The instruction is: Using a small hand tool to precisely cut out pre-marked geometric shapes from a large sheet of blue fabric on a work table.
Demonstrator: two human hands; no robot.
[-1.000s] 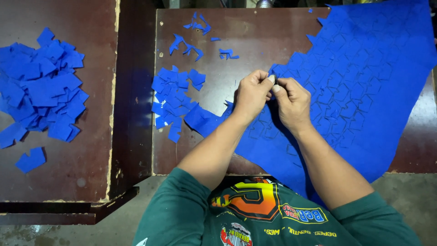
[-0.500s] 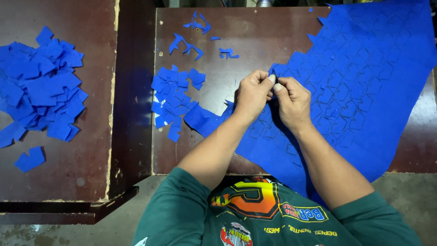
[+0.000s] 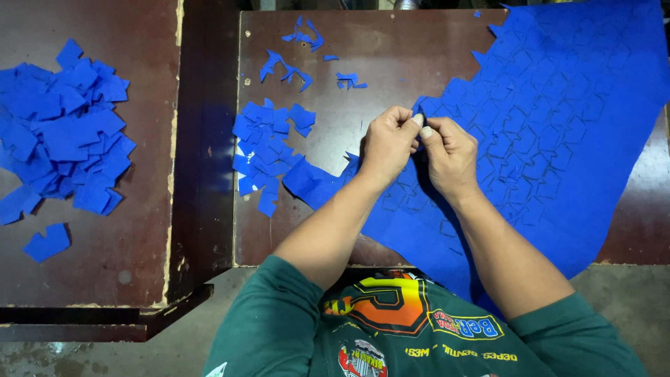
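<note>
The left hand (image 3: 388,146) and the right hand (image 3: 450,155) are held thumb to thumb over the near edge of a large blue sheet (image 3: 558,126), which is scored all over with die-cut outlines. A small cut piece at the sheet's edge is pinched between thumb and forefinger of both hands; the piece itself is mostly hidden by the fingertips, so its shape cannot be told.

Against the pictures of a second and half a second ago, almost nothing is seen to have shifted: the hands are found at the same spot on the sheet, in the same pinch, and the sheet lies as it did. From this it is judged that the piece has not yet been freed and is still being worked loose.

The sheet is spread from the hands toward 1 and 3 o'clock across the dark brown table (image 3: 328,63). A small pile of blue cut pieces (image 3: 269,150) lies at 9 o'clock from the hands, near them. Thin blue scraps (image 3: 296,59) are scattered at 11 o'clock. A larger heap of cut pieces (image 3: 63,139) is seen well apart at 9 o'clock, on a second table (image 3: 139,265).
</note>
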